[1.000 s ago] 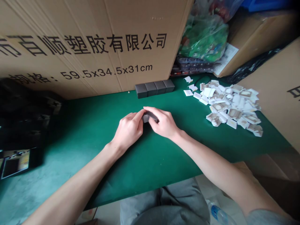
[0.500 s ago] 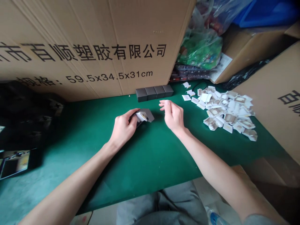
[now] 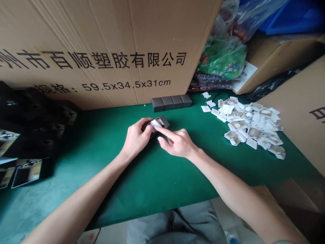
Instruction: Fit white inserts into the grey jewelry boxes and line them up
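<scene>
My left hand (image 3: pixel 137 139) is closed around a small dark grey box (image 3: pixel 162 121) that lies open on the green table (image 3: pixel 101 149). A white insert (image 3: pixel 154 124) shows inside the box. My right hand (image 3: pixel 175 142) sits just right of it, index finger stretched out and touching the white insert, the other fingers loosely curled. Behind the hands, a row of several shut dark grey boxes (image 3: pixel 171 102) stands against the big cardboard carton (image 3: pixel 101 44).
A heap of white inserts (image 3: pixel 250 123) lies at the right of the table. Black packaging with printed cards (image 3: pixel 22 142) is piled at the left. Plastic bags (image 3: pixel 223 51) and more cardboard boxes (image 3: pixel 299 101) crowd the back right.
A second ago both hands were pressed on the box. The right hand then lifted away, the box came open in the left hand, and the right index finger now touches the insert.
</scene>
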Action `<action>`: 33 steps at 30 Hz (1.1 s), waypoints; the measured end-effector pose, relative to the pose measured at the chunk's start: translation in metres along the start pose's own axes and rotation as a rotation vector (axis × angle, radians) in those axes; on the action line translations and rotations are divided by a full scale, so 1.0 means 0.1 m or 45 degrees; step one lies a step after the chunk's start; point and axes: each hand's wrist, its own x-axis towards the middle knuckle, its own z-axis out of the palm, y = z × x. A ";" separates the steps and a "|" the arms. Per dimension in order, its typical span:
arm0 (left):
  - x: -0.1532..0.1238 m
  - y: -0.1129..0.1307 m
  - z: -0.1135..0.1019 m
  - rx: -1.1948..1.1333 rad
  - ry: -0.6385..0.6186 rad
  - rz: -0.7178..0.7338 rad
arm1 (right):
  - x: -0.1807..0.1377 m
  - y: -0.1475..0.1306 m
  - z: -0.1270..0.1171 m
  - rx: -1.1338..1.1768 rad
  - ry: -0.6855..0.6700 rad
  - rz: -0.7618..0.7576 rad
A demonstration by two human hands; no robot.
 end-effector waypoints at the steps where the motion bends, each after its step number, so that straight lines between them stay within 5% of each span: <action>1: 0.00 -0.01 0.01 -0.042 0.010 -0.019 | 0.00 0.01 0.00 -0.035 -0.085 0.027; 8: -0.05 0.02 0.11 -0.553 -0.032 -0.135 | 0.03 0.05 -0.08 -0.236 -0.400 0.131; 15: -0.08 -0.01 0.15 -0.512 -0.071 -0.105 | 0.05 0.02 -0.05 -0.304 -0.489 0.213; 25: -0.06 -0.02 0.13 -0.319 -0.111 -0.055 | 0.03 0.03 -0.01 -0.176 -0.347 0.203; 33: -0.05 0.01 0.12 -0.459 -0.137 -0.131 | 0.00 0.06 0.02 -0.066 -0.136 0.093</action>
